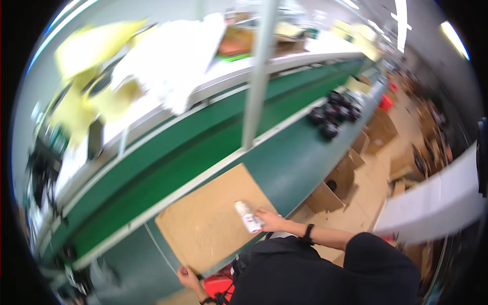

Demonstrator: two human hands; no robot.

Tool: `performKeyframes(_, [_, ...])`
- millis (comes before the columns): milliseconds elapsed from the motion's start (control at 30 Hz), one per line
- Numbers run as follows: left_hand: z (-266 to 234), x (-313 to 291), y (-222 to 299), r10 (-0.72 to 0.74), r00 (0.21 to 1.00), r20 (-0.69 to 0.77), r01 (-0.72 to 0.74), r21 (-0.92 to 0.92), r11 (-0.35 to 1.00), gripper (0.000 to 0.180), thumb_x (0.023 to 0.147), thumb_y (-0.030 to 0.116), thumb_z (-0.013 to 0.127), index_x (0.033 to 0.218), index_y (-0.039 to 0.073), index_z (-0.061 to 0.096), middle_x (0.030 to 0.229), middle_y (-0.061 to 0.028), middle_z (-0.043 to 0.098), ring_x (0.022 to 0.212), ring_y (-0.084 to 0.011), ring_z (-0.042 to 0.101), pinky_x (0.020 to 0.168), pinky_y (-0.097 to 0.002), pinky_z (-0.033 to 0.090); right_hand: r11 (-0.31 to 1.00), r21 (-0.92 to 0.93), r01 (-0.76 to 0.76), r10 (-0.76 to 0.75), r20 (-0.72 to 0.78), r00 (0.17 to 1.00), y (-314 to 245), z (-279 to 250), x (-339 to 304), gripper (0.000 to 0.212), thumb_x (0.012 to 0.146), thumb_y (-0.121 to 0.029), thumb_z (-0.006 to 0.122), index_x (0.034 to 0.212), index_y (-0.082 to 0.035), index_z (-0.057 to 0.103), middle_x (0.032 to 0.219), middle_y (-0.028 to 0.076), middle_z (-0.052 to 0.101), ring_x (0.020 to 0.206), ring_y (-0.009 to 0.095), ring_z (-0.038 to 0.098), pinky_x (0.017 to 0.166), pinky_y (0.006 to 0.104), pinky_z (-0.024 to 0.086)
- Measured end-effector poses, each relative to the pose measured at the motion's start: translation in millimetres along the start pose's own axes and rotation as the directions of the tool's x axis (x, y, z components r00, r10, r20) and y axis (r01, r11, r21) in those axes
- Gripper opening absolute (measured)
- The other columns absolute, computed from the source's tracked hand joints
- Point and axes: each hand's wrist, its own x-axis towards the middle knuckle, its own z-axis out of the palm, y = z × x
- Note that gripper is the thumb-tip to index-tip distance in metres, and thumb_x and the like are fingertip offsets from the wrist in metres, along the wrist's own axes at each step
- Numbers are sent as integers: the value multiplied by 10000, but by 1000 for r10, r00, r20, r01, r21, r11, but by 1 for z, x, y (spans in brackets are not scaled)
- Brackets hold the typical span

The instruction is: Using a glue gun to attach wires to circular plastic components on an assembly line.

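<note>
A flat tan board [208, 218], like cardboard or thin wood, lies on the green work surface in front of me. Over its right part, my right hand [269, 219] is wrapped round a small white bottle [248, 218] with red marks and a yellowish top end. The bottle tilts, its top pointing up and to the left; whether it touches the board I cannot tell. At the board's near left corner is my left hand [188, 277], with its fingers blurred and partly hidden.
Several round black objects [333, 113] are grouped farther along the green bench [284, 168]. A pale post [258, 76] rises behind the board. The raised white shelf holds white sheeting [168, 61] and yellow bins [112, 96]. Open cardboard boxes [328, 195] stand on the floor at right.
</note>
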Motion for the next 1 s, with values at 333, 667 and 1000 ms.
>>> performKeyframes(333, [4, 4, 7, -4, 994, 111, -20, 214, 977, 282, 836, 181, 704, 967, -32, 574, 874, -190, 622, 783, -293, 589, 719, -418, 501, 970, -237, -56, 60, 10, 998, -11, 92, 95, 561, 653, -129, 747, 1140, -24, 490, 1147, 194, 463, 1083, 381, 516, 899, 452, 481])
performKeyframes(667, [104, 15, 61, 199, 836, 512, -390, 300, 871, 341, 826, 252, 694, 1032, -6, 610, 891, -218, 640, 798, -323, 612, 756, -432, 499, 946, 286, -156, 182, -68, 981, 85, -57, -88, 259, 852, -262, 579, 951, -28, 629, 842, 193, 670, 759, 379, 643, 668, 455, 509])
performKeyframes(1000, [318, -227, 164, 37, 211, 977, -714, 129, 688, 354, 815, 324, 639, 989, 15, 638, 819, -212, 651, 731, -340, 626, 684, -453, 501, 159, 8, -987, 983, 89, 159, 195, -25, -634, 231, 710, -138, 641, 905, -36, 712, 880, 184, 706, 804, 350, 687, 694, 442, 545])
